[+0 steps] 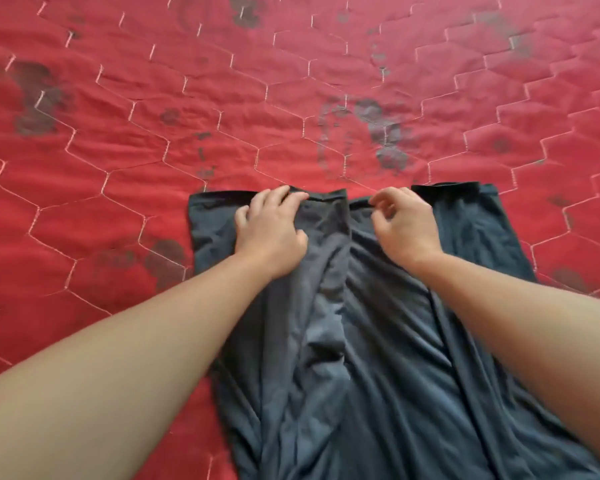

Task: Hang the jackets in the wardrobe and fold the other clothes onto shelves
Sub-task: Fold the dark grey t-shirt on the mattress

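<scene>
A dark grey-blue garment [378, 358] lies spread lengthwise on the red quilted bedspread [118, 150], its hemmed far edge pointing away from me and its fabric creased down the middle. My left hand [271, 230] rests on the garment near the far edge, fingers spread and slightly bent, pressing the cloth. My right hand [406, 223] hovers over the far edge a little to the right, fingers loosely curled with nothing clearly held. Both bare forearms reach in from the bottom corners.
The red bedspread has a pale hexagon stitch pattern and dark faded prints. It fills the whole view around the garment. No wardrobe, shelf or other clothing is in sight.
</scene>
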`<action>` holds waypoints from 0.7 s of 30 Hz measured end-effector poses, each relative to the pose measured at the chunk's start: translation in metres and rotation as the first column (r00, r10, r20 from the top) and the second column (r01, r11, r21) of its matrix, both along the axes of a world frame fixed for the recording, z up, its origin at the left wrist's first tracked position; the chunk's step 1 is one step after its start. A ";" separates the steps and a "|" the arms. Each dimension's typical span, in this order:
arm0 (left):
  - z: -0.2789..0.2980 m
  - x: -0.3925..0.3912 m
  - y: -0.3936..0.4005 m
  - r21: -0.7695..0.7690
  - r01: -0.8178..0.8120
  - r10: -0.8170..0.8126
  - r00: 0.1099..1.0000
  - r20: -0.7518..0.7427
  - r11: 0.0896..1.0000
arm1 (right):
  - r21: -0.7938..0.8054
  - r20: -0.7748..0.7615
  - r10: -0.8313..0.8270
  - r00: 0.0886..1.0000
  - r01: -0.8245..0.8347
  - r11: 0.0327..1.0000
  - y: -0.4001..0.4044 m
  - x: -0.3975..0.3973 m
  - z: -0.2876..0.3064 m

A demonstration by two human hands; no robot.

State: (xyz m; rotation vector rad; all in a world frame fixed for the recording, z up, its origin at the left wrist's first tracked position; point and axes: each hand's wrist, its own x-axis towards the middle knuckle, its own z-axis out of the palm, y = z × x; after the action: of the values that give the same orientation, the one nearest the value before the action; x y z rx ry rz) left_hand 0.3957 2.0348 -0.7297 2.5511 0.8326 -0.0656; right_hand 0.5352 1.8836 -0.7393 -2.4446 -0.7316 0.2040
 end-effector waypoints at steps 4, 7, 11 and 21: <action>0.005 0.045 -0.081 -0.072 0.145 -0.146 0.989 -0.007 0.987 | -0.141 0.010 -0.394 0.919 0.391 0.909 -0.099 0.063 -0.002; -0.001 0.075 -0.130 -0.072 0.227 -0.234 0.965 -0.119 0.971 | -0.215 -0.007 -0.479 0.878 0.466 0.858 -0.145 0.100 -0.005; -0.019 0.101 -0.161 -0.073 0.184 -0.196 0.946 -0.256 0.980 | -0.377 -0.039 -0.355 0.934 0.315 0.871 -0.153 0.133 -0.007; -0.045 0.136 -0.156 0.052 0.182 -0.168 0.962 -0.214 0.982 | -0.332 0.100 -0.275 0.956 0.292 0.897 -0.165 0.188 -0.006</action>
State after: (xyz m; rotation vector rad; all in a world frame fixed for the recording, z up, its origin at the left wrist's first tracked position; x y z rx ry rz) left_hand 0.5319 1.8789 -0.7745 2.7135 0.6918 -0.3718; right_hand 0.7235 1.7185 -0.7454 -2.8641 -0.3715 0.1660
